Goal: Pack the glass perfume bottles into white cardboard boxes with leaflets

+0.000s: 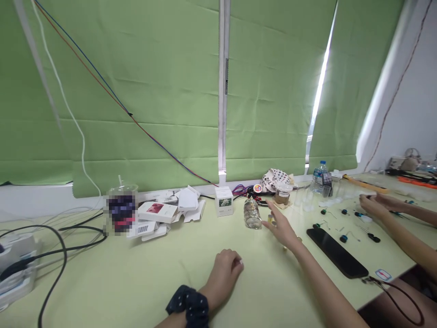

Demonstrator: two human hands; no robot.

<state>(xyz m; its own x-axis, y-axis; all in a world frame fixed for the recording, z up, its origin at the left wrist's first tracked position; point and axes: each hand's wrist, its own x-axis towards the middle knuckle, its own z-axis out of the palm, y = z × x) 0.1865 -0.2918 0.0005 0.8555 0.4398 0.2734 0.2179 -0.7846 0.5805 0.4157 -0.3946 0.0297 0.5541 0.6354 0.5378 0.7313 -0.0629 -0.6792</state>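
My left hand, with a dark dotted scrunchie on its wrist, rests low over the table. Its fingers curl inward, and a small white spot shows at the fingertips; I cannot make out what it is. My right hand reaches forward with thumb and fingers apart, holding nothing that I can see. Just left of it is a shiny, ribbed clear bottle, close to the thumb tip; whether they touch I cannot tell. Small yellow-gold pieces lie around the right hand, partly hidden by it.
At the back are a white box, a pile of opened cartons, a blurred-out cup and a lidded tub. A black phone lies right of my forearm. A co-worker's hands work at far right, near small blue-and-black parts.
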